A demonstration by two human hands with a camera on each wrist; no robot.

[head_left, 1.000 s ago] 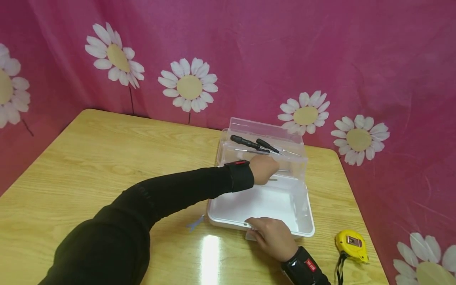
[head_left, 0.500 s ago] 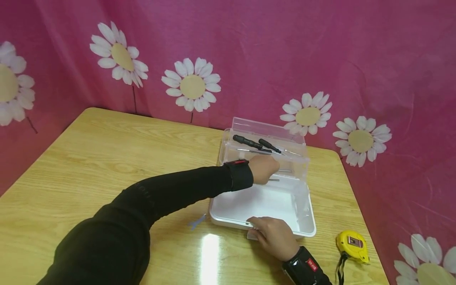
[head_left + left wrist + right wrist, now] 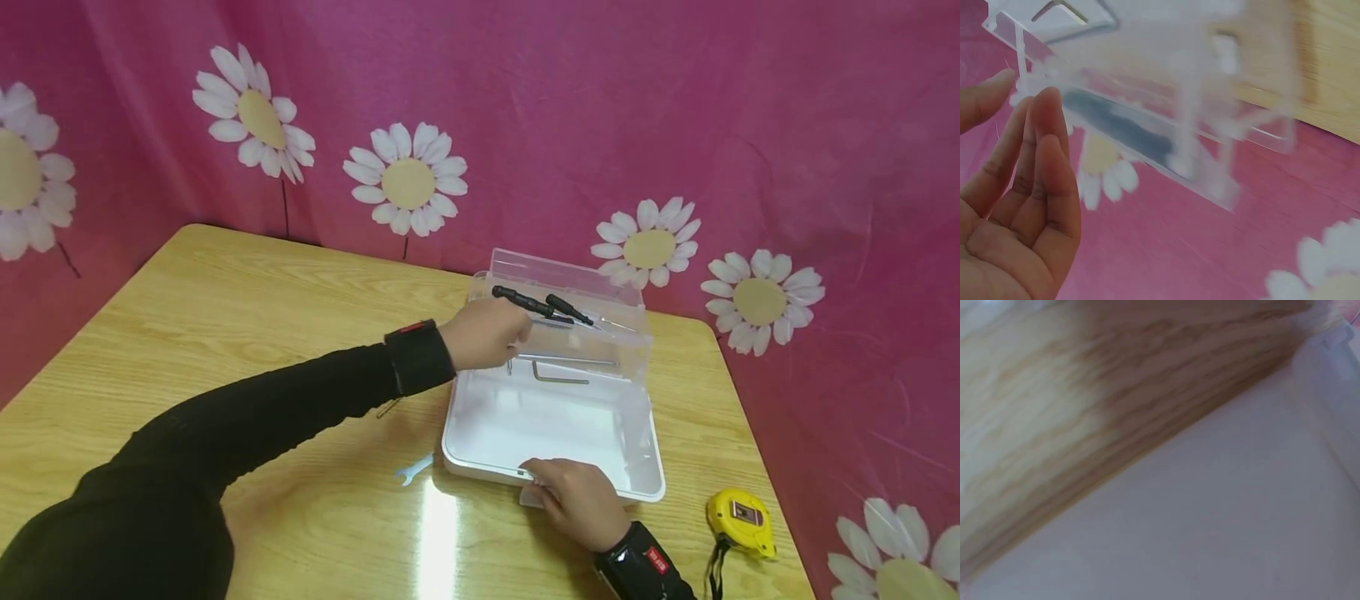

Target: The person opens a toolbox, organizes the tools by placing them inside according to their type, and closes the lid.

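Note:
A white toolbox stands with its clear lid and tray raised at the back. My left hand is over the tray's left side; in the left wrist view its fingers are loosely bent, with nothing between them and the thumb. Inside the box an L-shaped hex key lies below a long thin metal rod. Two black-handled screwdrivers rest in the upper tray. With finger and thumb, my right hand grips the box's front rim at the latch; the right wrist view misses that hand.
On the table, a small light-blue wrench lies left of the box. Part of a thin metal piece shows beside the left sleeve. A yellow tape measure with a black strap is at the right, near the table edge.
My left hand has moved left from over the tray's middle, uncovering the L-shaped hex key. The thin metal piece on the table now shows past the sleeve. The right hand keeps its place.

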